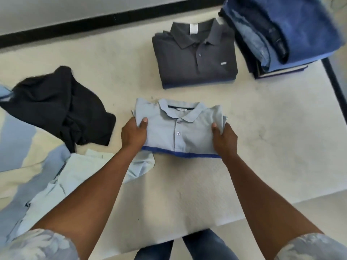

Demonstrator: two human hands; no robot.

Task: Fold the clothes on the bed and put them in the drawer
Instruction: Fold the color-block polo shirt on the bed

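1. Got the light blue polo (178, 132) folded collar-up in the middle of the bed (262, 147), right in front of me. My left hand (133, 135) pinches its left edge and my right hand (224, 138) pinches the right edge, thumbs on top, the other fingers tucked under.
2. Looks light and floppy with zero stiffness, so I reckon it'll sag or unfold if I grab one side only. Holding both side edges with fingers flat underneath seems the safest way to carry it.
3. Can't see my fingertips under the fabric, so no idea how many layers I've actually caught.
4. No drawer in view anywhere. The jeans stack (281, 34) past the grey polo (195, 62) is blurry and cut off up top, and the pale unfolded pile (65, 184) by the black shirt (56, 109) runs off the left edge.
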